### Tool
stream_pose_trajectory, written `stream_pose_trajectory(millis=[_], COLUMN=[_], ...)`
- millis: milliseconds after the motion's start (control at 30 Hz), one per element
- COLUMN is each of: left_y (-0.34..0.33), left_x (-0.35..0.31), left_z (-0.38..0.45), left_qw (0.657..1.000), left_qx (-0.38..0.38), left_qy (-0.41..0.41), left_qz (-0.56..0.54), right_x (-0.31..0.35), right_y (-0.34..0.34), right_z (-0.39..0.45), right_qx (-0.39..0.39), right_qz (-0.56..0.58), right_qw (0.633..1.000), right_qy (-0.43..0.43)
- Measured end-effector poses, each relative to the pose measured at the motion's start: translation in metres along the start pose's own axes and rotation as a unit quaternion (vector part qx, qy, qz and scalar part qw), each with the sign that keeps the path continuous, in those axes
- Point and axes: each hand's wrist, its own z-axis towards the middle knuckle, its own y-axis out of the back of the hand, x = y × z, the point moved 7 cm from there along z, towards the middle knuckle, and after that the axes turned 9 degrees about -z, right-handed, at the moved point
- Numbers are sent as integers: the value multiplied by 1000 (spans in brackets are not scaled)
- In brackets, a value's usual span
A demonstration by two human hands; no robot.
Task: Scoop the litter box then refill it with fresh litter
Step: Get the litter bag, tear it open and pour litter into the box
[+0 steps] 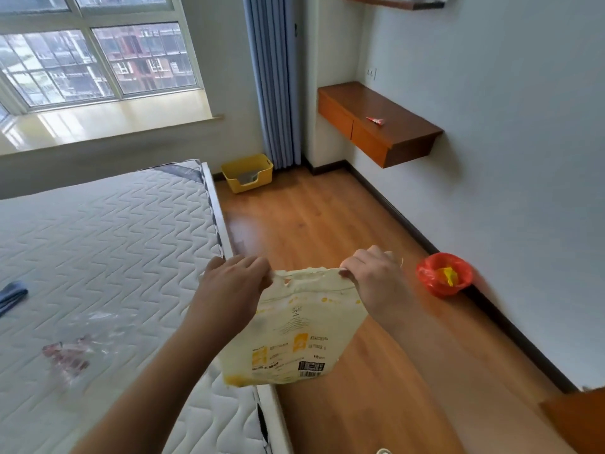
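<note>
The left hand (234, 283) pinches the top left corner of the pale yellow litter bag (294, 329), held over the bed (108, 244) edge; the right hand (373, 276) grips its right corner. The yellow litter box (247, 173) sits on the floor (314, 217) at twelve o'clock, the red-lined bin (444, 274) at three.

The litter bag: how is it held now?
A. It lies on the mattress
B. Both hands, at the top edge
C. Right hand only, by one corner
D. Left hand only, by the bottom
B: the left hand and the right hand each pinch the top edge of the litter bag, which hangs in the air.
</note>
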Motion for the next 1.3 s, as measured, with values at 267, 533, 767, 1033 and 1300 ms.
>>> stream_pose_trajectory(millis=[267,533,767,1033,1300], left_y=[-49,-61,-52,-53,-52], left_x=[-74,-94,-89,-34,55], left_z=[76,120,149,188,241], left_qw=[1000,998,996,995,996], left_qx=[7,-24,-66,-73,-65], left_qy=[30,52,55,57,40], left_qz=[2,-9,-5,-30,-42], right_x=[-123,-169,-178,-168,-145], right_y=[-10,-5,-2,-23,-68], right_z=[23,59,89,140,230], right_qx=[7,-16,-26,-7,11], right_qz=[37,8,5,23,1], right_qw=[999,999,997,996,995], right_qy=[32,50,67,84,98])
